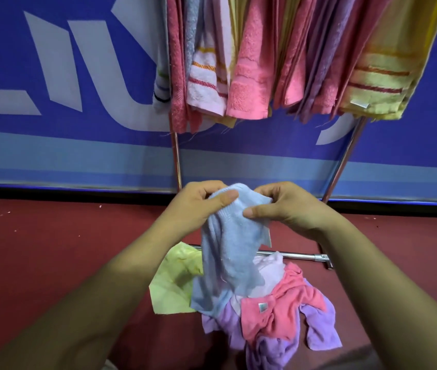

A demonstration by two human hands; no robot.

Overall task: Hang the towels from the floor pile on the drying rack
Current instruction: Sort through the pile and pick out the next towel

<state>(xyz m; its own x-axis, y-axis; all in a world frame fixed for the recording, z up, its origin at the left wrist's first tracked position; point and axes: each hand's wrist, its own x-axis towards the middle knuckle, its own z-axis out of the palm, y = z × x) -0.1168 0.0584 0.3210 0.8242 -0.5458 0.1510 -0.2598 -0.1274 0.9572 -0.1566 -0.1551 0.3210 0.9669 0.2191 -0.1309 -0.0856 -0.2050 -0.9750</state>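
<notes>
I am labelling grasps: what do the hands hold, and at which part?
The left hand and right hand both pinch the light blue towel at its bunched top end; the rest hangs down.

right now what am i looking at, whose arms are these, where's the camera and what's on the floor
No machine here: a person wears one camera on the head, looking forward and down, so both arms are their own. The left hand and right hand pinch the top of a light blue towel, whose lower end reaches the pile. On the red floor lie a pink towel, a purple towel, a white towel and a yellow-green towel. Behind stands the drying rack, crowded with hanging towels.
</notes>
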